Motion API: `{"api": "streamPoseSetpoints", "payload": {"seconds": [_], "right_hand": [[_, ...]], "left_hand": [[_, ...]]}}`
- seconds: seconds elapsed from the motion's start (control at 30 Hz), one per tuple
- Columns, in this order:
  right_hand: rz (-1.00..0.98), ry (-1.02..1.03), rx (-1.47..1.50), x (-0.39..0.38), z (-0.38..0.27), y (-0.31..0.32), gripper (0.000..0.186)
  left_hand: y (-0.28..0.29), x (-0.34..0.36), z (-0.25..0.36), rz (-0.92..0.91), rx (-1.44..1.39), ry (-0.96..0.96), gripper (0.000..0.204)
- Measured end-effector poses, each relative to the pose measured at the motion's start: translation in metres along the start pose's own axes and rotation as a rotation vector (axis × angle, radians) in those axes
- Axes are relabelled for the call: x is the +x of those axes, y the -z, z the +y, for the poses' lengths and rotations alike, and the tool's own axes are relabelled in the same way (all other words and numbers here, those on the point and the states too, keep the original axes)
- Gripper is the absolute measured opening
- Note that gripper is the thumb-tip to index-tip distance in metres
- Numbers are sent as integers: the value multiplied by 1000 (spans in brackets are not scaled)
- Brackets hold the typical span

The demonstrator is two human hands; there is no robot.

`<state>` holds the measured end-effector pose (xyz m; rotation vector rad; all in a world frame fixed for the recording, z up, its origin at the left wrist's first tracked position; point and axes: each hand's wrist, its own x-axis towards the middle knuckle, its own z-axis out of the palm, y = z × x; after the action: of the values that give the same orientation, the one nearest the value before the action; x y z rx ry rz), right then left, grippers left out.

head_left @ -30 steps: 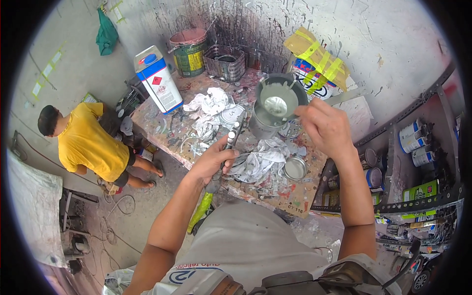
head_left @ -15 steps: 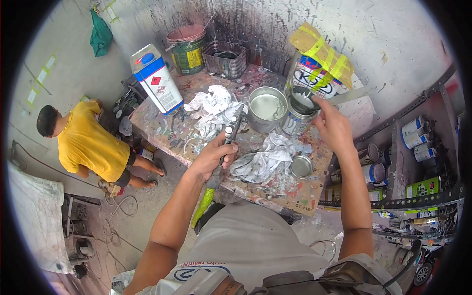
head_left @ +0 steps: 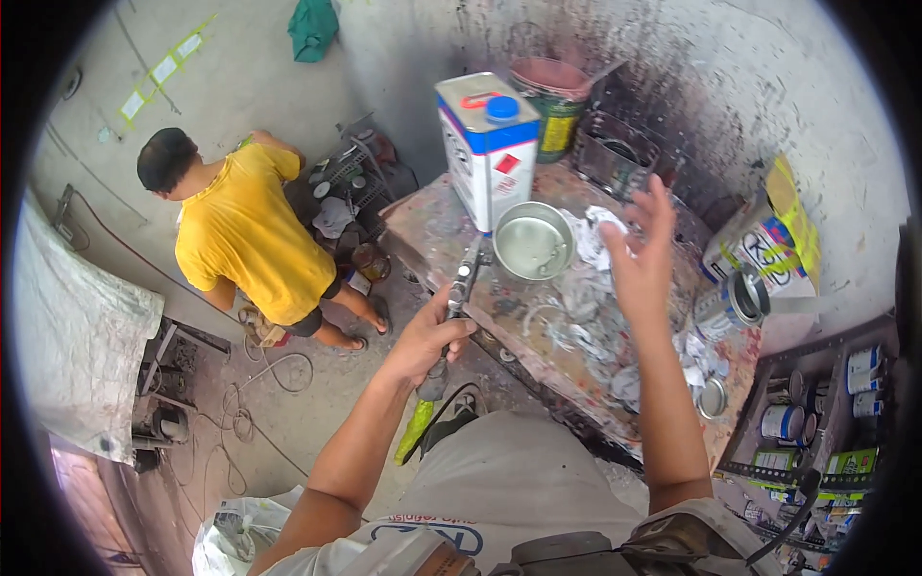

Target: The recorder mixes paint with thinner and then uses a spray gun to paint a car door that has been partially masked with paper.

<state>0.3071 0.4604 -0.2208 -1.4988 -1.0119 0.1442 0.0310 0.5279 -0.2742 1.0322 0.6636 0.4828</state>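
Note:
My left hand [head_left: 429, 338] is closed around the handle of a metal spray gun [head_left: 464, 278]. A bright yellow-green sleeve [head_left: 413, 432] hangs below its grip. At the gun's front is an open round metal cup [head_left: 534, 242], pale inside, held over the table's near left part. My right hand [head_left: 642, 254] is raised above the table with fingers apart and nothing in them. Crumpled white rags [head_left: 597, 240] lie beneath and beside it. Farther right stands an open tin [head_left: 735, 302] with a dark rim, and near it a small round metal lid [head_left: 713, 396].
A blue-topped rectangular can [head_left: 490, 144] stands behind the cup. Beyond are a stained bucket [head_left: 555, 130] and a basket [head_left: 619, 154]. A taped container [head_left: 768, 254] leans at the right, by shelves of paint tins [head_left: 788, 422]. A person in yellow [head_left: 235, 235] stands left; hoses [head_left: 235, 413] cross the floor.
My right hand has left the dark-rimmed tin and moved up and left over the rags. The spray gun and cup have shifted left over the table, in front of the rectangular can. My view has turned left.

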Motion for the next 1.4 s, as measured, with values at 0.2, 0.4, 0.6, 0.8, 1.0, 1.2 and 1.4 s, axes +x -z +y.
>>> {"api": "streamPoseSetpoints", "payload": {"seconds": [0.2,0.4,0.6,0.8,1.0,1.2,1.4], "right_hand": [[100,212,-151,44,8,-163,123],[295,197,-249,68,13,-206,126],[146,285,-142,83,24,-167,120],[-357,155,221,86,-26,-111,112],[-624,83,107,92,-76,-85,115],[-781,69,-115,102,-106,-87,112],[-812,148,-240,104,-125,-88,110]], "left_hand": [[81,-16,27,186,4,-117,56],[145,-10,41,250,-9,-164,53],[182,6,51,256,-11,-169,51],[198,23,56,263,9,-165,48],[194,40,57,253,8,-180,50],[186,45,56,277,18,-162,50],[187,47,51,263,30,-158,51]]}}
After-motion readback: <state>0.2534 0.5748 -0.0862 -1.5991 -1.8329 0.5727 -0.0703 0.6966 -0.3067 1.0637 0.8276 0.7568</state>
